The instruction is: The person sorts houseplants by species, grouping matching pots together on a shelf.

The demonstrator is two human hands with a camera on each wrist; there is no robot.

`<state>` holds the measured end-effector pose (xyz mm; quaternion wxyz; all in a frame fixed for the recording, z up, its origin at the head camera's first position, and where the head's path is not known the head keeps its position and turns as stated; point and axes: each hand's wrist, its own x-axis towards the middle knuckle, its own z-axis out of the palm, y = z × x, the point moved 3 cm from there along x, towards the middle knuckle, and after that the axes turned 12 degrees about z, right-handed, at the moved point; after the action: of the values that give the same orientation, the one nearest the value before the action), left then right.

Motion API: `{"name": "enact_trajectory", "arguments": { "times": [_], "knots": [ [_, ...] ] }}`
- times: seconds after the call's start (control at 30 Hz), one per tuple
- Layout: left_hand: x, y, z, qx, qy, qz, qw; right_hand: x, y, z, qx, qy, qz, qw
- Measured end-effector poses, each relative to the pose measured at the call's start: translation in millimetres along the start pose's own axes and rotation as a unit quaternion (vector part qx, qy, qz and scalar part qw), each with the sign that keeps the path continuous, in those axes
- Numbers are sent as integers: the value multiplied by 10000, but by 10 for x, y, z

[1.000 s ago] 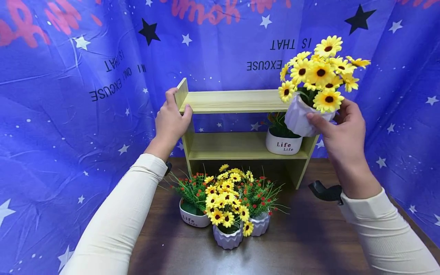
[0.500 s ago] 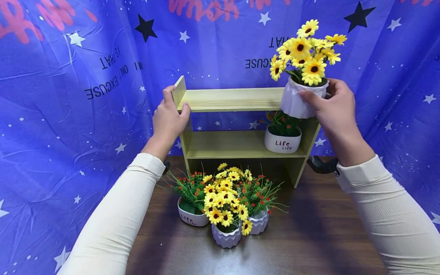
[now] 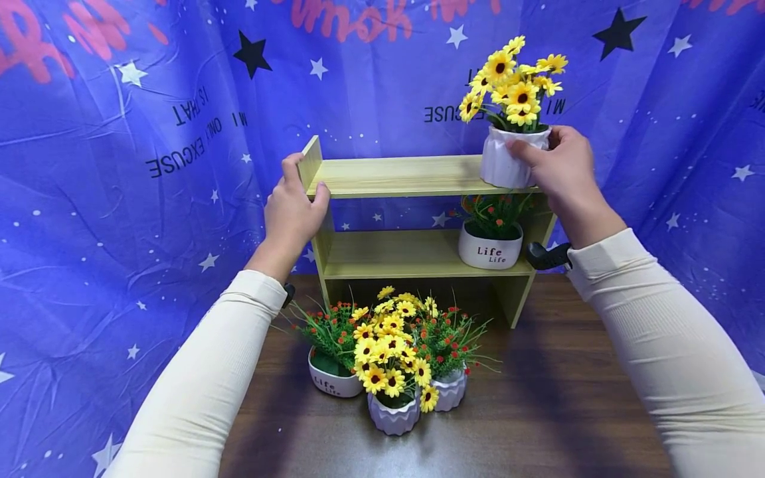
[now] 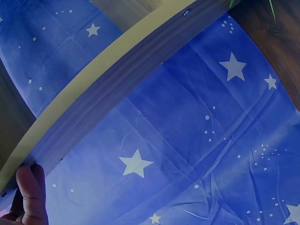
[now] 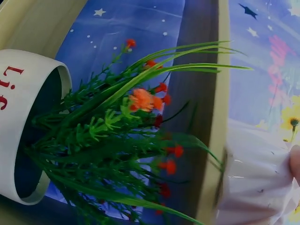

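Note:
In the head view my right hand (image 3: 564, 169) grips a white fluted flower pot (image 3: 508, 162) with yellow daisy-like flowers (image 3: 514, 93). The pot is upright at the right end of the top board of a pale wooden shelf (image 3: 406, 174); in the right wrist view its base appears to meet that board. My left hand (image 3: 295, 209) holds the shelf's upper left corner, fingers over the side panel and thumb at the front edge. On the middle board below stands a white "Life" pot (image 3: 491, 253) with red-flowered greenery (image 5: 117, 122).
In front of the shelf, several potted plants cluster on the dark wooden table (image 3: 538, 411): a "Life" pot (image 3: 336, 383), a fluted pot with yellow flowers (image 3: 394, 417) and a fluted pot with red flowers (image 3: 449, 390). A blue star-patterned cloth (image 3: 149, 232) hangs behind and at both sides.
My right hand has brought the yellow-flowered pot left and down from the air at the right to the top board's right end. My left hand has stayed on the shelf corner.

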<state>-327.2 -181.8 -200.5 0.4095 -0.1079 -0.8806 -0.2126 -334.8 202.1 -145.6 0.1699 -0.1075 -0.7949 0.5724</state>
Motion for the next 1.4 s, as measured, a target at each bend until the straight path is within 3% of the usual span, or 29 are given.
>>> {"name": "enact_trajectory", "arguments": {
  "times": [0.57,0.7,0.8,1.03,1.27,1.4],
  "knots": [
    [11,2,8,-71,-52,-19,10000,19,92,83,584,368,-230,9974],
    [16,10,11,-72,-78,-25,9999,-97,153,19,741,454,-275,9958],
    [16,8,6,-54,-89,-50,9999,-262,252,-38,1044,649,-524,9910],
    [-1,3,6,-33,-107,-91,9999,-686,715,-74,1599,759,-1191,9770],
    [-2,0,14,-8,-50,-64,10000,-993,1207,-19,1479,541,-1148,9808],
    [2,8,12,-7,-14,-34,10000,-1101,1544,11,1575,392,-886,9828]
  ]
}}
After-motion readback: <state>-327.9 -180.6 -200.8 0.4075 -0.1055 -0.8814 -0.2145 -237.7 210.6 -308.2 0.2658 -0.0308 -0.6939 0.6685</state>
